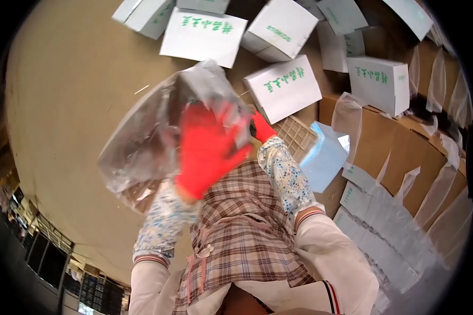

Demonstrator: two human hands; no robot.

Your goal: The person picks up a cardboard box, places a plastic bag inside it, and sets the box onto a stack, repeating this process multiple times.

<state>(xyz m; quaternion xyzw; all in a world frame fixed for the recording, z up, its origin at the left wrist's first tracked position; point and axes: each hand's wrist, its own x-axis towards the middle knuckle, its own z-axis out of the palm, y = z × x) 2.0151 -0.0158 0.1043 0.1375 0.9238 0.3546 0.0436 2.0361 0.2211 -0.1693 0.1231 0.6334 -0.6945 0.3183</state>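
Observation:
A large clear plastic bag [147, 131] stretches out in front of me, crumpled and shiny. My left hand [207, 149], in a red glove, lies over the near side of the bag with its fingers spread and its thumb out, smeared by motion. At the bag's right edge is my right hand [263, 127], also red-gloved with a dark palm side. Its fingers curl in at the plastic and are partly hidden behind it. Just beyond that hand, a white carton with green lettering [285, 89] stands tilted.
More white cartons [202, 34] with green print lie across the floor ahead. Right of me are a tan plastic crate [294, 135], a light blue bag [325, 157], brown cardboard boxes [394, 147] with plastic liners, and plastic-covered stacked cartons [373, 226]. Brown floor [63, 110] extends left.

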